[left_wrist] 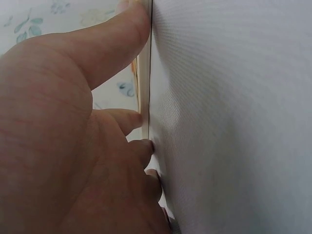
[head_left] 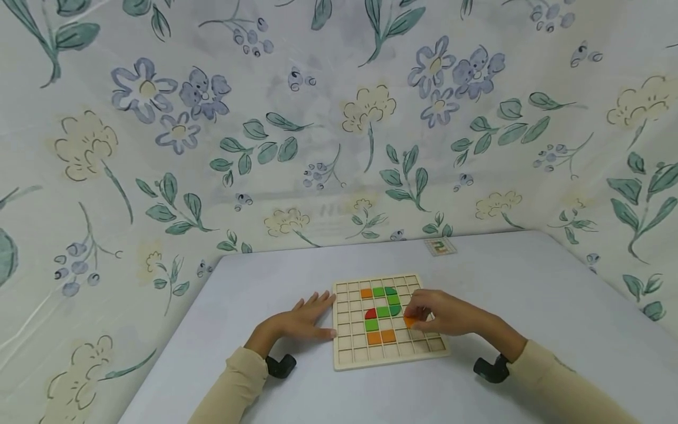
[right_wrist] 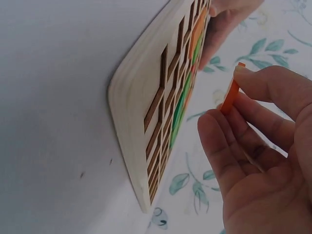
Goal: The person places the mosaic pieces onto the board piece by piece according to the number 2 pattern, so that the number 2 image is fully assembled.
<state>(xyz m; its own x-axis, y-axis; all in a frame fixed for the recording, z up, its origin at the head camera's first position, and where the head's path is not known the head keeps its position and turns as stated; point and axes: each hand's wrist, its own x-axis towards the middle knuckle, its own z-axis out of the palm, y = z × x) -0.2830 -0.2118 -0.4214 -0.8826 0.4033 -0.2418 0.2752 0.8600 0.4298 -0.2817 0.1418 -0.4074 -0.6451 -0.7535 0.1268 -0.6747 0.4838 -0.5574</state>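
A wooden grid board (head_left: 392, 359) lies on the table. Set in its cells are several coloured tiles: an orange tile (head_left: 366, 293) near the top, light green ones, rounded dark green ones, a rounded red tile (head_left: 370, 314) and two orange ones low down. My left hand (head_left: 302, 323) rests at the board's left edge, fingers spread and relaxed, thumb and fingertips touching its side. Over the right part of the board, my right hand (head_left: 445, 313) pinches an orange tile (right_wrist: 231, 96) between thumb and fingers. In the right wrist view that tile is held clear of the grid.
A small card (head_left: 440, 246) with a coloured pattern on a grid lies near the back edge of the white table (head_left: 286, 271). Behind and around the table hangs a flowered cloth (head_left: 328, 147). Each wrist wears a black device, such as the right camera (head_left: 491, 370).
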